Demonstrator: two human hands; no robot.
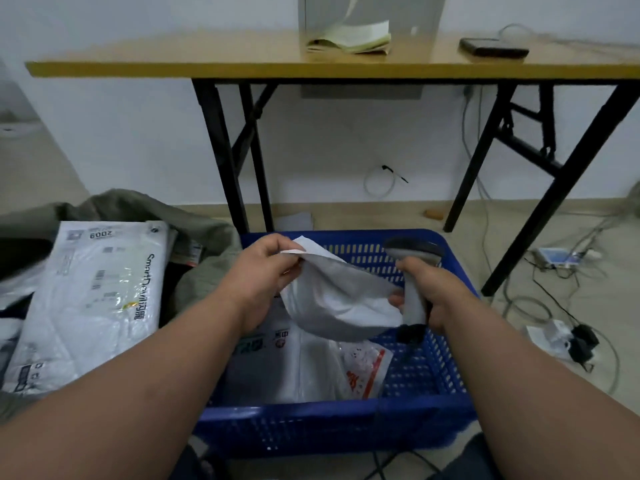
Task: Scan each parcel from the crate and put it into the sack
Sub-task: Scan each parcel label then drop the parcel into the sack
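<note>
My left hand (pixel 264 271) pinches the top edge of a floppy grey plastic parcel (pixel 337 299) and holds it up over the blue plastic crate (pixel 332 427). My right hand (pixel 427 292) grips a grey handheld scanner (pixel 414 271), and its fingertips touch the parcel's right edge. Several more flat parcels (pixel 298 362) lie in the crate, one with red print. To the left the olive-green sack (pixel 204 237) lies open, with a large white parcel (pixel 93 299) resting on it.
A folding table (pixel 173 69) with black legs stands just behind the crate, carrying papers and a dark device. Cables, a power strip and adapters (pixel 568 337) are strewn over the floor on the right. A white wall closes off the back.
</note>
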